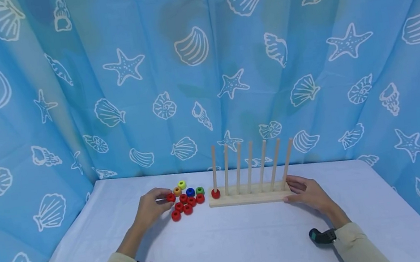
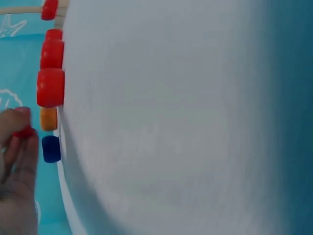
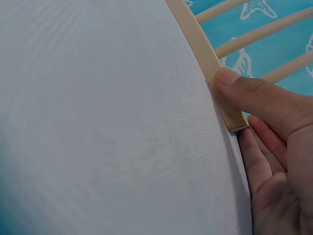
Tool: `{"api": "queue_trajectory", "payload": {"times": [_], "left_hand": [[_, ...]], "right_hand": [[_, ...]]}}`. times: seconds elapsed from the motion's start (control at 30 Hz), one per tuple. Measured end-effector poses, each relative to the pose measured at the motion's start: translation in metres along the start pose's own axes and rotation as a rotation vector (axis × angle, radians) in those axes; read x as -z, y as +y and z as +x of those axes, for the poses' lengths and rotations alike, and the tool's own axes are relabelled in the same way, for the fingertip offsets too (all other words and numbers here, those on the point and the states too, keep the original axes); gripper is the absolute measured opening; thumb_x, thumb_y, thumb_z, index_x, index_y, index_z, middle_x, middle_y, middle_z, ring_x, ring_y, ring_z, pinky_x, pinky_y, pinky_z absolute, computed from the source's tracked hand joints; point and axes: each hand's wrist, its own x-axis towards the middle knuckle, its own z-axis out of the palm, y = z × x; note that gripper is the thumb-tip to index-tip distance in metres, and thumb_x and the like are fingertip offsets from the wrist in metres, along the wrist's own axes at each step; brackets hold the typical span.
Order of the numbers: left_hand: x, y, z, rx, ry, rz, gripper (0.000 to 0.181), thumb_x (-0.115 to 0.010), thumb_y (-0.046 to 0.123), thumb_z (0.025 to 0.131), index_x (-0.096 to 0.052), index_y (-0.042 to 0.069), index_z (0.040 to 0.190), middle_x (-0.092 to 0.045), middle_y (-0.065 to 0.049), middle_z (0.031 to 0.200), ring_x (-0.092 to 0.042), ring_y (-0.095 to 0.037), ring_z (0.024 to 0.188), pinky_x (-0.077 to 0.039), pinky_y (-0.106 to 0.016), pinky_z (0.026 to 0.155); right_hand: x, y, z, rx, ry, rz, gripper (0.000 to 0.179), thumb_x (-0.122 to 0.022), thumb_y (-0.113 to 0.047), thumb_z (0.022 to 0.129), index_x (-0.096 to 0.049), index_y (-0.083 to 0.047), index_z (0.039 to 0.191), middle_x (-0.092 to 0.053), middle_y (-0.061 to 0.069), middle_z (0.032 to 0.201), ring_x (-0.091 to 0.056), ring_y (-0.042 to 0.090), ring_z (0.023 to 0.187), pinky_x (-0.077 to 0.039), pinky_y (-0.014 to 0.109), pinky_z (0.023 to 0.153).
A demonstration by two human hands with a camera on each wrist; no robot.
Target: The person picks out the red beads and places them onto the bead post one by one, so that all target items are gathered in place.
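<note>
My left hand [image 1: 151, 208] pinches a red bead [image 1: 170, 198] between thumb and fingers, at the left side of a cluster of beads. In the left wrist view that red bead [image 2: 25, 132] is partly covered by the fingertips. The wooden peg rack [image 1: 249, 199] has a row of several upright dowels on a flat base. One red bead [image 1: 216, 194] sits at the foot of its leftmost dowel. My right hand [image 1: 307, 191] grips the right end of the base; in the right wrist view the thumb [image 3: 239, 85] lies on its front edge, with fingers around the end.
Several loose red beads [image 1: 187, 209] lie left of the rack. Close behind them are a yellow bead [image 1: 182, 184], an orange bead [image 1: 177, 191], a blue bead [image 1: 190, 192] and a green bead [image 1: 200, 190]. A blue shell-patterned curtain [image 1: 171, 87] hangs behind the white table [image 1: 236, 254].
</note>
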Motion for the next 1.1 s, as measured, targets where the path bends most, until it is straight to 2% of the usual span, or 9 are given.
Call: {"api": "queue_trajectory", "payload": {"times": [0.23, 0.33, 0.5, 0.63, 0.77, 0.93, 1.1], "left_hand": [[0.002, 0.019, 0.008, -0.018, 0.025, -0.015, 0.037, -0.078, 0.006, 0.082, -0.067, 0.009, 0.118, -0.066, -0.007, 0.113, -0.066, -0.025, 0.103, -0.056, -0.038, 0.086], [0.004, 0.028, 0.013, -0.048, 0.024, -0.009, 0.036, -0.078, 0.006, 0.082, -0.067, 0.008, 0.117, -0.066, -0.008, 0.113, -0.066, -0.026, 0.103, -0.057, -0.037, 0.084], [0.017, 0.050, 0.026, -0.145, 0.006, 0.010, 0.036, -0.076, 0.005, 0.084, -0.066, 0.007, 0.118, -0.065, -0.009, 0.114, -0.065, -0.029, 0.107, -0.056, -0.039, 0.084], [0.030, 0.078, 0.037, -0.240, 0.006, -0.003, 0.036, -0.075, 0.005, 0.085, -0.066, 0.006, 0.119, -0.066, -0.011, 0.116, -0.065, -0.029, 0.108, -0.055, -0.038, 0.087], [0.037, 0.109, 0.045, -0.344, 0.027, -0.032, 0.035, -0.075, 0.006, 0.085, -0.066, 0.004, 0.120, -0.066, -0.011, 0.116, -0.066, -0.027, 0.106, -0.055, -0.036, 0.086], [0.035, 0.139, 0.050, -0.444, 0.023, -0.120, 0.035, -0.075, 0.004, 0.085, -0.066, 0.003, 0.119, -0.066, -0.011, 0.116, -0.067, -0.023, 0.102, -0.055, -0.033, 0.086], [0.024, 0.156, 0.052, -0.490, -0.014, -0.213, 0.036, -0.074, 0.003, 0.085, -0.066, 0.001, 0.120, -0.066, -0.011, 0.118, -0.067, -0.022, 0.103, -0.055, -0.029, 0.085]], "right_hand": [[0.002, -0.001, -0.001, 0.007, -0.001, 0.008, 0.090, -0.086, -0.029, 0.074, -0.041, -0.003, 0.146, -0.044, 0.021, 0.146, -0.045, 0.036, 0.132, -0.046, 0.034, 0.097], [0.002, -0.001, -0.001, 0.011, -0.006, 0.009, 0.090, -0.086, -0.028, 0.074, -0.040, -0.002, 0.146, -0.043, 0.022, 0.146, -0.045, 0.036, 0.132, -0.046, 0.033, 0.097], [0.001, 0.000, 0.000, 0.004, -0.013, 0.015, 0.090, -0.086, -0.027, 0.075, -0.038, 0.000, 0.147, -0.042, 0.023, 0.147, -0.044, 0.037, 0.132, -0.046, 0.031, 0.097], [0.001, 0.001, 0.000, 0.011, -0.011, 0.025, 0.090, -0.086, -0.025, 0.075, -0.038, 0.001, 0.146, -0.042, 0.024, 0.147, -0.043, 0.038, 0.132, -0.045, 0.031, 0.097], [0.002, 0.002, -0.001, 0.028, -0.014, 0.025, 0.089, -0.085, -0.023, 0.076, -0.037, 0.002, 0.146, -0.041, 0.026, 0.146, -0.043, 0.040, 0.132, -0.045, 0.032, 0.098], [0.003, 0.001, 0.000, 0.023, -0.006, 0.025, 0.089, -0.086, -0.025, 0.075, -0.039, 0.001, 0.146, -0.042, 0.024, 0.146, -0.044, 0.037, 0.132, -0.046, 0.029, 0.097], [0.000, 0.002, 0.001, 0.012, -0.007, 0.020, 0.089, -0.085, -0.024, 0.075, -0.038, 0.000, 0.147, -0.041, 0.023, 0.147, -0.044, 0.036, 0.132, -0.046, 0.029, 0.097]]}}
